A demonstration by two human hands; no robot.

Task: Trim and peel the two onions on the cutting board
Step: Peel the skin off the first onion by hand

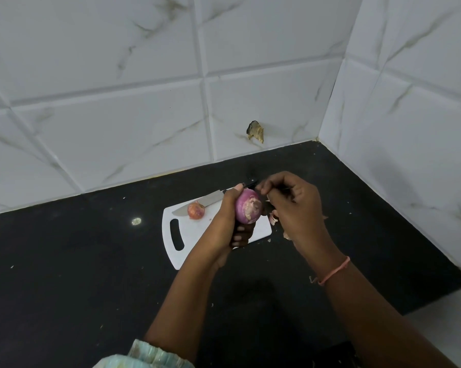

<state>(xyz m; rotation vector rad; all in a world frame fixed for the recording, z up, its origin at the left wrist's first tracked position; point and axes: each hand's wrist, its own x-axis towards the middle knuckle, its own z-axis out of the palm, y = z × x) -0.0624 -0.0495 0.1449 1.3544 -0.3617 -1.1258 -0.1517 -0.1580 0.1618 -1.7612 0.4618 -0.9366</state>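
My left hand [224,224] grips a purple onion [248,209] and holds it up over the white cutting board [197,235]. The onion's pale cut end faces me. At the onion's upper right side, my right hand [290,208] has its fingers curled and pinches the skin. A second onion [196,210], still in its orange-brown skin, sits on the far left part of the board. Behind it a knife [197,203] lies on the board, its dark handle partly hidden by my left hand.
The board lies on a black counter [91,261] in a corner of white tiled walls. Loose peel scraps [273,217] lie by the board's right edge under my right hand. A chipped hole [256,131] marks the back wall.
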